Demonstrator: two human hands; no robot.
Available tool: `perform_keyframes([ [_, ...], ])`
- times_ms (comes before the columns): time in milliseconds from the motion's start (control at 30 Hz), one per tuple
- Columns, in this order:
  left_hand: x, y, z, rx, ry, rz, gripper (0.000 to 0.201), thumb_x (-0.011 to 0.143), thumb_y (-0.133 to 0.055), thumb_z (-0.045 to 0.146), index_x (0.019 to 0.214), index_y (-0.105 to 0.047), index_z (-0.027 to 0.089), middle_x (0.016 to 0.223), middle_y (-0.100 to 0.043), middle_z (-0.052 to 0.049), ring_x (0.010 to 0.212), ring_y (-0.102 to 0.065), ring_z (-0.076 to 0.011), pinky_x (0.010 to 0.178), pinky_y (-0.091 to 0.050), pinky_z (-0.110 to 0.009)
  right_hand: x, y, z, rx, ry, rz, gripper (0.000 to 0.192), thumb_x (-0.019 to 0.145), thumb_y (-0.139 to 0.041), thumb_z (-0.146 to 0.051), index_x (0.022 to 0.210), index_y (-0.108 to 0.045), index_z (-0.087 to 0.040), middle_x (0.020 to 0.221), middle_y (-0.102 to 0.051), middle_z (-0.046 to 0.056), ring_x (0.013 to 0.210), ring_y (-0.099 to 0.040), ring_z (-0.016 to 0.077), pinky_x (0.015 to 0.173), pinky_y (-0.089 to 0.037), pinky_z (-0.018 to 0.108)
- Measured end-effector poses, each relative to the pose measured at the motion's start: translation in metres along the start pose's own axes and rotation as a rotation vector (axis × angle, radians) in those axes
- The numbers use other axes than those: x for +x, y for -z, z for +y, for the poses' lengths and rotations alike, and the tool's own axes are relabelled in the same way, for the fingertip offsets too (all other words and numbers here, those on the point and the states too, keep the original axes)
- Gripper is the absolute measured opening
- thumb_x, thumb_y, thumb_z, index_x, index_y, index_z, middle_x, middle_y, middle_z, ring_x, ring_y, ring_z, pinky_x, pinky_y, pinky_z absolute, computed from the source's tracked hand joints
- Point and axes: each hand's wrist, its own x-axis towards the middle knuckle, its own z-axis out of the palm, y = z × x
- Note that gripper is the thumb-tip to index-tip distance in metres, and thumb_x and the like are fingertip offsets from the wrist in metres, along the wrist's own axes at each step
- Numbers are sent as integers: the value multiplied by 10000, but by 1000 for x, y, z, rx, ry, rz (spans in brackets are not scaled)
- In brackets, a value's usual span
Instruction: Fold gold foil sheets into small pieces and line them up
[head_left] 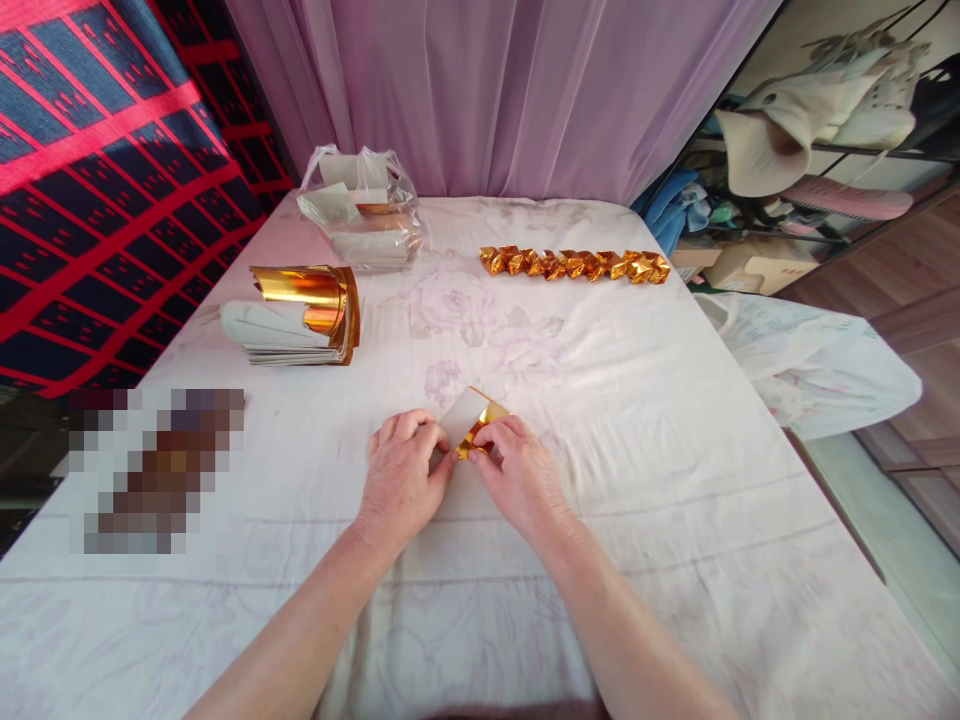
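Two hands (405, 470) (525, 475) hold one gold-and-white sheet (466, 408), one stack (289, 335) lying apart.

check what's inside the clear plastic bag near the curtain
The clear plastic bag holds pale paper sheets, with a coppery strip showing between them. Whatever lies beneath the visible sheets is covered.

Left forearm (300, 630) and right forearm (630, 620) bare, slanting inward to the fingers. Left hand (403, 475) back up, thumb and index pinched close, other fingers curled left of them. Right hand (525, 475) just beside the left fingertips, also pinching, knuckles bent. Both wrists lie bodyward of the fingers, well apart.
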Motion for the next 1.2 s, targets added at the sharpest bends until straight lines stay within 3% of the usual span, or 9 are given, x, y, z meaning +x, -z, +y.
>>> perform_keyframes([
  [233, 0, 1, -2, -32, -8, -3, 24, 845, -629, 221, 825, -631, 234, 1134, -626, -48, 1096, -544, -277, 903, -420, -450, 4, 7, 9, 94, 18, -24, 133, 811, -603, -113, 802, -667, -229, 928, -655, -6, 596, -561, 87, 618, -439, 234],
  [667, 3, 1, -9, -67, -13, 2, 85, 804, -641, 154, 817, -635, 238, 1113, -645, -34, 1097, -564, -271, 904, -435, -433, 2, 8, 9, 81, 66, -45, 135, 827, -575, -104, 811, -647, -216, 952, -643, 5, 646, -575, 97, 659, -435, 242],
  [767, 2, 0, -8, -67, -20, 20, 87, 801, -641, 155, 821, -625, 238, 1103, -649, -36, 1091, -568, -267, 908, -439, -434, 0, 4, 4, 37, 63, -22, 35, 838, -628, -200, 807, -626, -216, 934, -634, 13, 715, -602, 126, 677, -442, 259],
  [967, 2, -1, -9, -74, -32, 33, 89, 806, -639, 153, 824, -605, 233, 1097, -652, -43, 1094, -568, -269, 918, -439, -440, -4, -6, -8, -118, -13, 69, 137, 820, -705, -306, 815, -602, -216, 981, -634, 51, 877, -626, 200, 689, -428, 295],
  [1200, 2, 0, -10, -81, -27, 11, 81, 799, -642, 163, 817, -608, 235, 1107, -648, -38, 1091, -567, -268, 904, -441, -431, 2, 1, 4, 24, 7, 0, 90, 804, -646, -146, 824, -617, -229, 951, -639, -7, 642, -576, 100, 636, -419, 243],
])
